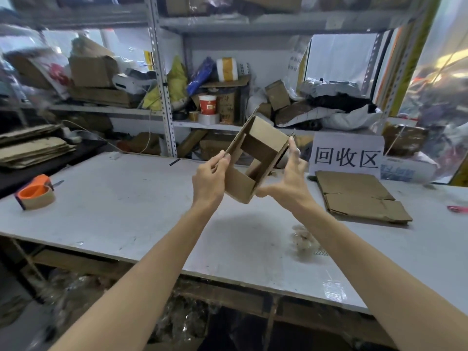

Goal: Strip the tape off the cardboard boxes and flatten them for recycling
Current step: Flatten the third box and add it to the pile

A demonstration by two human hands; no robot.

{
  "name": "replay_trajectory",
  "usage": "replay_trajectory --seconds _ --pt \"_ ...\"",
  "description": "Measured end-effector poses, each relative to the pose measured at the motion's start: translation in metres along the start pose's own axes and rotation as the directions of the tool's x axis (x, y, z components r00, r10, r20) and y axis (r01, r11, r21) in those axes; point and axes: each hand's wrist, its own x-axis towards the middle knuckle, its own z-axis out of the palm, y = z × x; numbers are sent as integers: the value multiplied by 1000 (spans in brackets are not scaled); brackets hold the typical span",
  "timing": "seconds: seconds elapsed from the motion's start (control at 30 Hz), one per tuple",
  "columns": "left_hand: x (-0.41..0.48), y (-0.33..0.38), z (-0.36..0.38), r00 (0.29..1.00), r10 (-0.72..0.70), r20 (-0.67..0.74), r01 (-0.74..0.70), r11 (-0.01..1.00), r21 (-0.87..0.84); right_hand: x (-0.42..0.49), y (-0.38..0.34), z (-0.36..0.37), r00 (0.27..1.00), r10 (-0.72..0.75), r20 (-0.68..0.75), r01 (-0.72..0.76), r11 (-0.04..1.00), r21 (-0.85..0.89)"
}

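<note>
Behind everything we see metal shelving (162, 84) crammed with boxes, bags and tape rolls, and in front of it the white bench (126, 198) that runs across the whole view. On a dark surface at the bench's far left end we find a stack of flattened cardboard (33, 148). To the right, on the bench itself, lies a flattened box (359, 196), just in front of a white sign (347, 155) printed with large black characters. The small cardboard box (263, 134) we care about is in the air above the middle of the bench, touching nothing but the two hands. It is tilted, its open side faces us, and its flaps are loose. The left hand (211, 178) is on the box's left side and pinches the edge of the left flap between thumb and curled fingers. The right hand (288, 176) is spread wide against the box's right wall, with straight fingers lying up along it and the thumb reaching under the lower corner, so the box sits between the two hands. An orange tape dispenser (35, 193) rests near the bench's left end, well apart from the box. A crumpled wad of clear tape (302, 238) lies on the bench below the right forearm.
</note>
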Motion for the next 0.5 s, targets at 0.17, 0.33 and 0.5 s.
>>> replay_trajectory --seconds 0.17,0.33,0.5 --pt "3 1 -6 996 80 42 -82 995 57 19 -8 -27 972 -119 -202 34 924 -381" --pt "-1 1 -5 996 72 56 -71 997 -9 24 -3 -30 996 -59 -73 9 834 -551" --pt "-2 6 1 977 -181 116 185 982 -27 20 11 -28 969 -159 -190 30 834 -550"
